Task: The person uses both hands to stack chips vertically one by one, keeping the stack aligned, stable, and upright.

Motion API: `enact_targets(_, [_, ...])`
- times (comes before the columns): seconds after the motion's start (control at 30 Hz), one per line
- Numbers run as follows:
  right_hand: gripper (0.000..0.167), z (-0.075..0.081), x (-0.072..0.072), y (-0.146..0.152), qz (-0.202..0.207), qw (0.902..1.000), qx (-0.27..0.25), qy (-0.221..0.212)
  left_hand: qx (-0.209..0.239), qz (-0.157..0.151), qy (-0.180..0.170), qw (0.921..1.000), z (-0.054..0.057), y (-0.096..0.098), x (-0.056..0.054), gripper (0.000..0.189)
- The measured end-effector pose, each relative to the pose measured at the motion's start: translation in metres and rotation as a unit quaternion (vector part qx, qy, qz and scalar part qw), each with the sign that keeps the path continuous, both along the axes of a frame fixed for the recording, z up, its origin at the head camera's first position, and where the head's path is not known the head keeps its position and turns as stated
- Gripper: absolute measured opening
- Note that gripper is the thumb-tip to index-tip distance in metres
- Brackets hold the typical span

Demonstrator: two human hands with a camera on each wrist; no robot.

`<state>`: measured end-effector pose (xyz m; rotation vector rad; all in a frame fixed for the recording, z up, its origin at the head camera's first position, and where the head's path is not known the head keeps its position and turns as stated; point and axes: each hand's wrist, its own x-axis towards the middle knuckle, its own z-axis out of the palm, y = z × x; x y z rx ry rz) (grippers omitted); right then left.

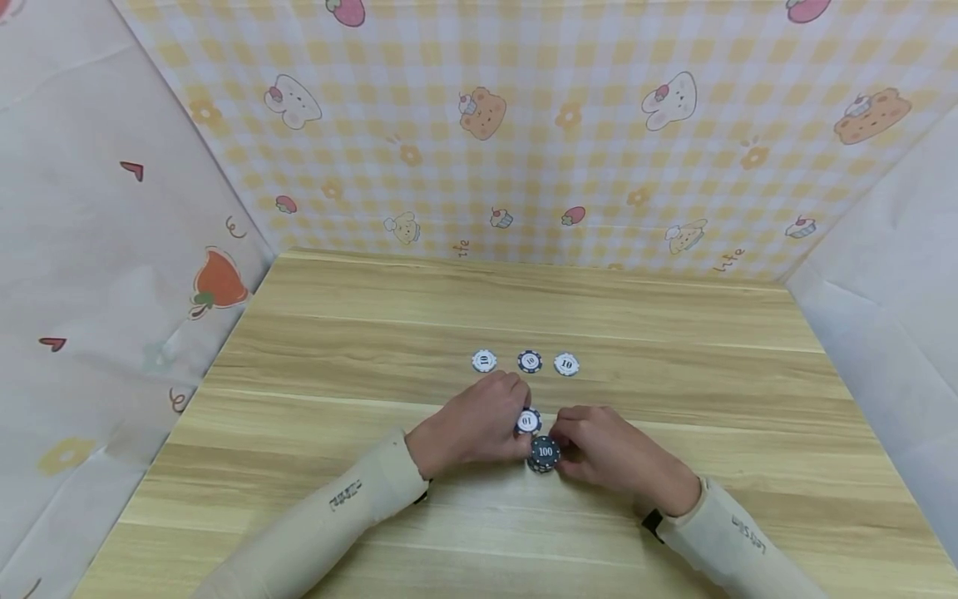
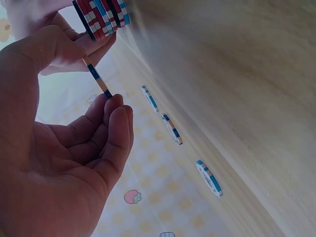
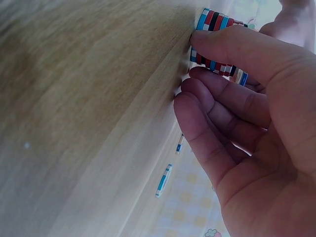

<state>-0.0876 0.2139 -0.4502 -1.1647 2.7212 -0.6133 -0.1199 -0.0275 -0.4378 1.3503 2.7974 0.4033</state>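
Note:
My left hand (image 1: 479, 423) pinches a blue-and-white poker chip (image 1: 528, 421) marked 10 between thumb and fingertips, just beyond a stack of poker chips (image 1: 545, 453). Edge-on in the left wrist view, the held chip (image 2: 98, 79) bridges the thumb and the fingertips. A black chip marked 100 tops the stack, and red, blue, black and white edges show below it. Curled about the stack's right side is my right hand (image 1: 609, 449); its thumb lies along the stack (image 3: 217, 22) in the right wrist view, with the fingers on the other side.
Farther back on the wooden table (image 1: 337, 291), three chips marked 10 lie flat in a row: a white one (image 1: 484, 360) at left, a dark blue one (image 1: 530, 361) in the middle and another white one (image 1: 566, 364) at right. A checked cloth (image 1: 569, 166) hangs behind.

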Motion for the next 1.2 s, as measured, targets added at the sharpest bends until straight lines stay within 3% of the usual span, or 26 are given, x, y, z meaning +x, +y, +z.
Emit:
enact_targets(0.4, [0.015, 0.000, -0.001, 0.000, 0.000, 1.0000, 0.003, -0.001, -0.012, -0.014, -0.024, 0.9995, 0.004, 0.004, 0.008, 0.035])
enact_targets(0.67, [0.016, -0.001, -0.001, 0.001, 0.002, 1.0000, 0.004, 0.000, -0.010, -0.043, 0.001, 0.9990, 0.002, 0.007, 0.013, 0.032])
enact_targets(1.2, [0.016, -0.002, 0.001, 0.001, 0.008, 0.9999, 0.002, 0.015, -0.026, -0.053, 0.032, 0.9978, -0.004, 0.013, 0.020, 0.030])
